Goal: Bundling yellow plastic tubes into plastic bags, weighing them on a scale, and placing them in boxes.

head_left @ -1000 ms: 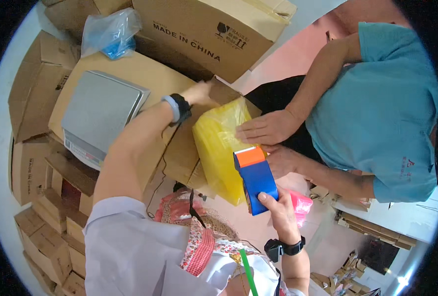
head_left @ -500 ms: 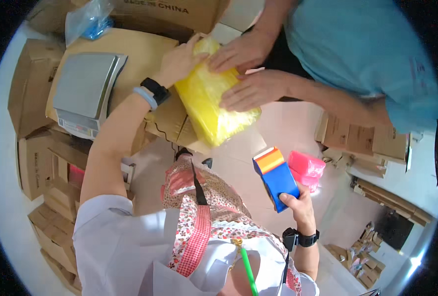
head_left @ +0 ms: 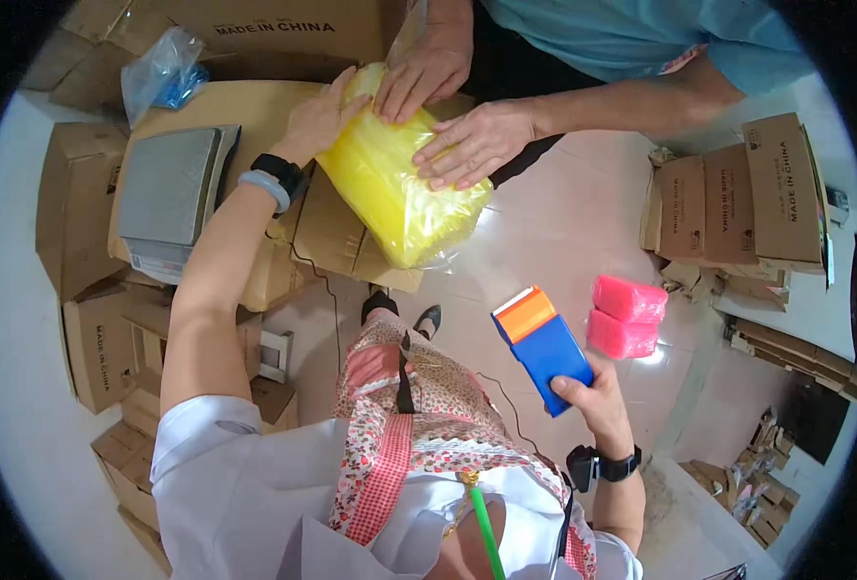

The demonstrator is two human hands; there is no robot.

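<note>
A plump yellow package [head_left: 399,193] in clear plastic film lies tilted across the edge of a cardboard box. On its upper left end rests my left hand [head_left: 319,118], fingers stretched out and lying against the film. Another person's two hands [head_left: 477,145] press on the same package from the far side and the right. In my right hand [head_left: 593,394], held low and apart from the package, is a blue and orange tape dispenser [head_left: 549,360] with a toothed white edge at its orange end. My thumb lies over its blue side.
A grey scale [head_left: 172,188] stands on the large carton [head_left: 255,106] at left, below a clear bag with blue contents [head_left: 172,77]. Two pink wrapped bundles [head_left: 627,317] sit at right. Cardboard boxes [head_left: 723,198] line both sides. A black cable [head_left: 335,309] hangs down.
The view has shifted a little. The yellow package sits slightly farther up and left in the picture. The other person's arms and body have moved left and away. My right hand keeps the tape dispenser.
</note>
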